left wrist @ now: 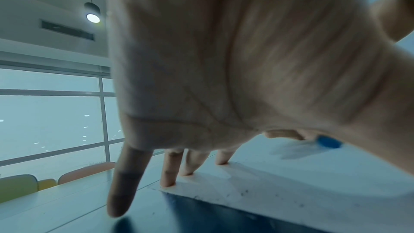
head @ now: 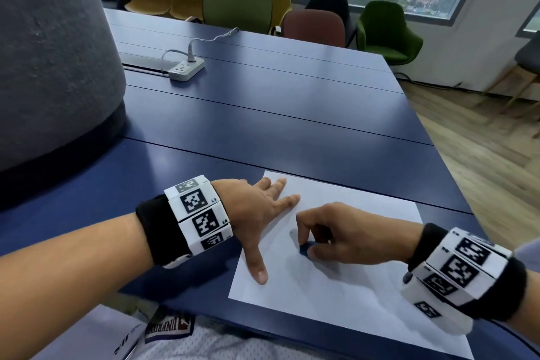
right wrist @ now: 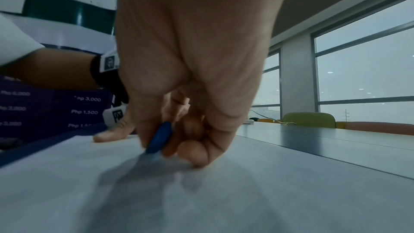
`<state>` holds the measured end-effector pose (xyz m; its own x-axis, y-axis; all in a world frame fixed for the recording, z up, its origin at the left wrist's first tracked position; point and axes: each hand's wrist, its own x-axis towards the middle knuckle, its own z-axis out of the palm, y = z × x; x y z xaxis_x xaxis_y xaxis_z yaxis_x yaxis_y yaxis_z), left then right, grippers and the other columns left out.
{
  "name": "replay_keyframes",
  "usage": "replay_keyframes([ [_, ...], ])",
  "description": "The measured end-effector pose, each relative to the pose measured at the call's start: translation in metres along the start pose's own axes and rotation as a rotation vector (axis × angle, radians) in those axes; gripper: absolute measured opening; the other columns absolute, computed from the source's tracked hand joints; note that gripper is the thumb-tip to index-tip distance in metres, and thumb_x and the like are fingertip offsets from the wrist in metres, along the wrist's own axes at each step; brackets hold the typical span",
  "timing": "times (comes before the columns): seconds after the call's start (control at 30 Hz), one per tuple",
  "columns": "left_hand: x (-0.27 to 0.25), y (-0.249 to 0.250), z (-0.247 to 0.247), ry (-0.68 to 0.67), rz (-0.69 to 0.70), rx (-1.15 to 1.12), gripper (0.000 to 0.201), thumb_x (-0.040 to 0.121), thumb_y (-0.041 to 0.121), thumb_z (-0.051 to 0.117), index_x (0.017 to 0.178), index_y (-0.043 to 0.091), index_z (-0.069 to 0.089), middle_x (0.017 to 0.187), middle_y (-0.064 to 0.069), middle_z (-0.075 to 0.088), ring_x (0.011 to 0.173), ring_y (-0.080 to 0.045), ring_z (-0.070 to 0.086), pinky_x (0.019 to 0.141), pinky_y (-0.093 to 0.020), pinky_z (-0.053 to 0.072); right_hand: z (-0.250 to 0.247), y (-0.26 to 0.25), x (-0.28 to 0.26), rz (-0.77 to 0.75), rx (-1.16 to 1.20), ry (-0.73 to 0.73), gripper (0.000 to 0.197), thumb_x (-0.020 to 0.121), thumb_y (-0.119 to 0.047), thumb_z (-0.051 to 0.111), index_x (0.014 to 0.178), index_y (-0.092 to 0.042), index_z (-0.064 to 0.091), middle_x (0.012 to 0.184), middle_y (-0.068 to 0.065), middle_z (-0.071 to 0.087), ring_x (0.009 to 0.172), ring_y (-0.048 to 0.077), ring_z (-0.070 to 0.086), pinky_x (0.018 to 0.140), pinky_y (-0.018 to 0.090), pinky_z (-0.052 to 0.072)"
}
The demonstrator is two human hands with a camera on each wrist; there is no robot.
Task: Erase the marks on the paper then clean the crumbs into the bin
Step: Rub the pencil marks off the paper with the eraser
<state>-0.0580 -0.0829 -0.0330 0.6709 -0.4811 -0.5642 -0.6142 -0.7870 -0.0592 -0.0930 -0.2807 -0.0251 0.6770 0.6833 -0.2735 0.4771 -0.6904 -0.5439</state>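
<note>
flat left hand [head: 257,213] pins paper [head: 344,295], right hand [head: 347,235] pinching eraser [head: 306,249].

A white power strip [head: 187,68] is lying on the blue table [head: 292,102] at eleven o'clock, its cable trailing toward twelve. Green, yellow and red chairs [head: 237,6] are standing beyond the far edge.

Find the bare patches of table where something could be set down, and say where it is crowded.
Free: the blue table between the power strip and the paper's far edge, and out to its right edge. Crowded: the paper, under the left hand and the right hand pinching the eraser.
</note>
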Motion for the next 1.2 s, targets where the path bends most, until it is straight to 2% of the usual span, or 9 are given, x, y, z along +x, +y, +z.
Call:
replay_keyframes([
  [0.1,0.000,0.001,0.000,-0.009,-0.004,0.010,0.150,0.046,0.077,0.079,0.150,0.038,-0.022,0.160,0.001,-0.026,0.150,-0.022,-0.012,0.119,-0.055,0.014,-0.003,-0.005,0.000,0.001,-0.006,-0.187,0.006,0.084,-0.022,0.066,0.090,-0.025,0.066,0.069,-0.002,0.059,0.057,0.007,0.047,0.057,0.023,0.042],
  [0.23,0.001,0.001,0.001,0.007,0.002,0.020,0.152,0.045,0.077,0.079,0.150,0.036,-0.022,0.161,0.000,-0.024,0.150,-0.022,-0.011,0.118,-0.055,0.013,-0.006,0.003,0.006,0.037,-0.026,0.042,0.004,0.086,-0.021,0.067,0.088,-0.024,0.065,0.061,-0.007,0.053,0.054,0.006,0.047,0.053,0.017,0.038],
  [0.4,0.001,0.001,-0.001,-0.005,0.007,0.014,0.150,0.047,0.077,0.079,0.150,0.036,-0.021,0.161,-0.001,-0.024,0.150,-0.024,-0.012,0.119,-0.055,0.012,0.001,-0.010,0.003,-0.028,-0.017,-0.171,0.005,0.087,-0.022,0.065,0.092,-0.024,0.065,0.073,-0.001,0.064,0.059,0.007,0.052,0.060,0.025,0.047],
  [0.53,0.001,0.001,-0.002,-0.005,0.018,0.013,0.150,0.048,0.077,0.078,0.151,0.034,-0.022,0.161,-0.003,-0.024,0.149,-0.027,-0.014,0.117,-0.054,0.010,0.002,-0.011,0.017,-0.071,-0.015,-0.004,0.006,0.087,-0.016,0.066,0.091,-0.020,0.065,0.069,-0.009,0.061,0.059,0.005,0.053,0.057,0.014,0.043],
  [0.67,0.002,0.001,-0.001,-0.010,0.010,0.032,0.150,0.047,0.078,0.078,0.150,0.034,-0.023,0.160,-0.003,-0.025,0.149,-0.025,-0.013,0.118,-0.054,0.011,0.000,-0.017,0.013,-0.049,-0.022,-0.215,0.010,0.086,-0.017,0.066,0.092,-0.024,0.067,0.079,-0.001,0.069,0.061,0.008,0.056,0.065,0.031,0.052],
  [0.83,0.003,-0.001,0.001,0.001,0.025,0.004,0.148,0.046,0.078,0.078,0.151,0.038,-0.018,0.161,-0.002,-0.024,0.149,-0.025,-0.014,0.119,-0.055,0.010,-0.001,-0.017,0.020,-0.080,-0.074,0.033,0.007,0.086,-0.012,0.066,0.092,-0.016,0.067,0.071,-0.032,0.059,0.062,0.000,0.053,0.058,0.011,0.039],
  [1.0,0.002,-0.002,0.002,-0.001,0.014,0.019,0.152,0.045,0.079,0.078,0.150,0.035,-0.022,0.161,-0.001,-0.025,0.150,-0.023,-0.012,0.119,-0.054,0.013,0.002,-0.017,0.004,-0.049,-0.055,-0.179,0.008,0.087,-0.018,0.065,0.092,-0.024,0.066,0.072,-0.004,0.064,0.059,0.007,0.052,0.060,0.019,0.046],
  [1.13,0.003,-0.002,0.002,0.004,0.009,0.009,0.153,0.043,0.079,0.078,0.149,0.037,-0.023,0.161,0.000,-0.024,0.149,-0.023,-0.013,0.119,-0.054,0.012,-0.002,-0.002,0.001,0.021,-0.124,0.096,0.004,0.089,-0.021,0.061,0.091,-0.023,0.060,0.062,-0.008,0.054,0.056,0.004,0.050,0.054,0.012,0.034],
  [1.2,0.004,-0.002,0.002,0.007,0.009,0.022,0.152,0.044,0.079,0.077,0.150,0.037,-0.023,0.161,0.000,-0.024,0.150,-0.024,-0.011,0.118,-0.054,0.013,0.003,-0.002,-0.005,0.003,-0.087,0.074,0.004,0.089,-0.021,0.061,0.090,-0.022,0.057,0.062,-0.008,0.053,0.056,0.008,0.049,0.055,0.013,0.034],
])
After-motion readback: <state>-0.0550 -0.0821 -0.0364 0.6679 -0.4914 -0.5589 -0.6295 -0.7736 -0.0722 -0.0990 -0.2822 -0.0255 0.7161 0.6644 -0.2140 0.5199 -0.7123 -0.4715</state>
